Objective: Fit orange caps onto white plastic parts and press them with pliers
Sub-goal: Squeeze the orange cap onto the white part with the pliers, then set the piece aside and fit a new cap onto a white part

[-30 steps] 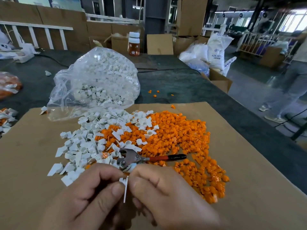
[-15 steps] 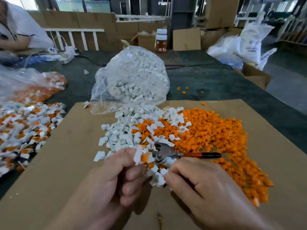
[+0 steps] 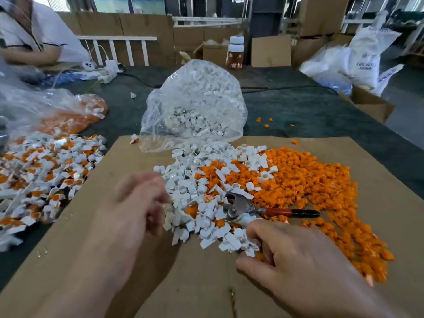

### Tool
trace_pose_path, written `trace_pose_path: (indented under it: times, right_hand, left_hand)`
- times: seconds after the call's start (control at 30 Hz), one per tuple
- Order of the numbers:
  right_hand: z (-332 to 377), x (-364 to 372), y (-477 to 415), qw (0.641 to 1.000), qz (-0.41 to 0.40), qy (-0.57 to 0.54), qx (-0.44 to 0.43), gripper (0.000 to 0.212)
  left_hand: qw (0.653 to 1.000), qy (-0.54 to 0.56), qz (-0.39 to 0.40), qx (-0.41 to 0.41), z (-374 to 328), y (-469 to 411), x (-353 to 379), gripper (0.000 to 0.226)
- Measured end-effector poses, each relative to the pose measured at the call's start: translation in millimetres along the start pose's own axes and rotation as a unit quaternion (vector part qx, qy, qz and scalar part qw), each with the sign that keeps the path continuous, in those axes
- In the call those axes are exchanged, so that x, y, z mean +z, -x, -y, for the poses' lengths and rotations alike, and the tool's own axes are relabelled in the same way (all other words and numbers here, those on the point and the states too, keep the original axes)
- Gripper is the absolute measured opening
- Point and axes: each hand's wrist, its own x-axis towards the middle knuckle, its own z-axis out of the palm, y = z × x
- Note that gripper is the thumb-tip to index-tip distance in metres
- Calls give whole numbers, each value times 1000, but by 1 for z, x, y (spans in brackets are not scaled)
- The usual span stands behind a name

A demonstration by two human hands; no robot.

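Note:
A heap of white plastic parts (image 3: 183, 191) lies on the cardboard sheet (image 3: 96, 260), merging on the right into a wide heap of orange caps (image 3: 309, 180). Pliers (image 3: 243, 208) with red and black handles lie on the heaps, untouched. My left hand (image 3: 137, 203) is motion-blurred at the white heap's left edge, fingers loosely bent, and I see nothing in it. My right hand (image 3: 298, 260) reaches into the near edge of the white heap, thumb and fingers curled round a few white parts.
A clear bag of white parts (image 3: 195, 106) stands behind the heaps. Assembled white-and-orange pieces (image 3: 46, 171) pile up at the left beside another bag (image 3: 68, 115). A person (image 3: 34, 42) sits far left. A bottle (image 3: 236, 53) and cardboard boxes (image 3: 371, 104) stand further back.
My left hand no longer shows the white part it was holding and has swung left, blurred. My right hand has moved into the near edge of the white heap. The camera has turned left.

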Motion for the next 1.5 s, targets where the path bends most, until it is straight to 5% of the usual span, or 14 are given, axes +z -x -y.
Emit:
trace_pose_path:
  times: [0.03, 0.1, 0.17, 0.5, 1.0, 1.1, 1.23, 1.37, 1.5]
  right_hand:
    - [-1, 1, 0, 1000, -1, 21, 3, 47]
    - [-2, 2, 2, 998, 1, 57, 8, 50]
    - [-5, 3, 3, 997, 7, 75, 1, 52]
    - [-1, 5, 0, 1000, 24, -4, -7, 11]
    - [2, 12, -3, 993, -52, -104, 0, 7]
    - [2, 14, -3, 989, -77, -126, 0, 7]
    - [-3, 13, -1, 959, -145, -237, 45, 11]
    - [-8, 7, -2, 824, -88, -546, 122, 15]
    - [-11, 7, -6, 691, -44, -709, 134, 15]
  left_hand:
    - [987, -154, 21, 48, 2, 2, 3, 41]
    - [900, -412, 89, 116, 6, 10, 3, 65]
    - [859, -484, 118, 123, 13, 14, 5, 72]
    - [811, -498, 197, 235, 27, 21, 19, 40]
    - [762, -516, 213, 328, 25, 38, 44, 36]
    - [776, -503, 198, 324, 25, 39, 47, 37]
    - [859, -401, 150, 280, 26, 35, 43, 39]
    - [931, -268, 127, 212, 21, 36, 43, 29]
    - [980, -69, 167, 86, 18, 40, 50, 26]
